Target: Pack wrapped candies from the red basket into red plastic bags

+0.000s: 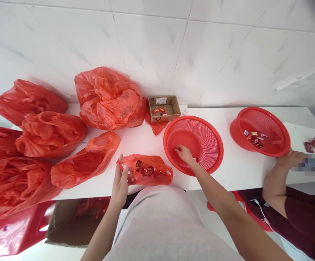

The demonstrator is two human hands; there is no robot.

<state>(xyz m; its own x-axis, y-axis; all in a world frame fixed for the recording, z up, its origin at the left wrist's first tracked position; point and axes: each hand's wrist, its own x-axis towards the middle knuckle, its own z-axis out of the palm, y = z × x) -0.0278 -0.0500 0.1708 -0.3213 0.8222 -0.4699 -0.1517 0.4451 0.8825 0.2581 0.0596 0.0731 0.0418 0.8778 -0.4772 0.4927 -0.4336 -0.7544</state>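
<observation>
My left hand point(121, 181) grips the edge of a red plastic bag point(135, 178) at the table's front, holding its mouth open. Inside that bag lie several small dark-red wrapped candies point(148, 171). My right hand point(185, 154) reaches down into a red perforated plastic basket point(219, 148), close to its bottom. Its fingers are pinched together, and whatever they hold is too small to make out. Part of a wrapped piece shows beside my right wrist, mostly hidden.
Several filled red bags point(108, 101) crowd the left side. A small cardboard box point(171, 110) with wrapped pieces stands by the wall. At right, a co-worker's hand point(288, 159) touches a second red basket point(237, 132) containing candies. A large carton point(65, 224) sits below the table point(236, 170).
</observation>
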